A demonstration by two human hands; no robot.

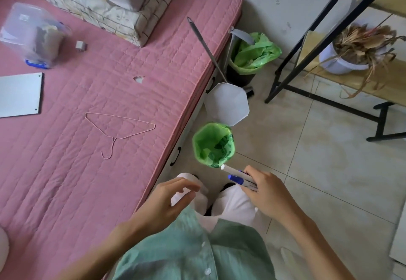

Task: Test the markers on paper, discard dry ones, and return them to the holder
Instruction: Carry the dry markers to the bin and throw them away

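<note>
Right hand (267, 188) is clenching two markers (239, 177), their tips reaching just beside the rim of the green-lined bin (213, 145). Left hand (169, 198) is hanging released, empty, near the bed (87, 95) edge. Bare floor (329, 159) is lying open to the right.

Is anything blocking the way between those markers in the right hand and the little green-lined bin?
Nothing visible. The right hand holds the markers just short of the bin, whose lid stands open behind it. The left hand is off to the side.

The right hand (267, 192) is closed, fingers curled tight, arm reaching forward. The left hand (167, 200) hangs open and empty, fingers loosely spread.
</note>
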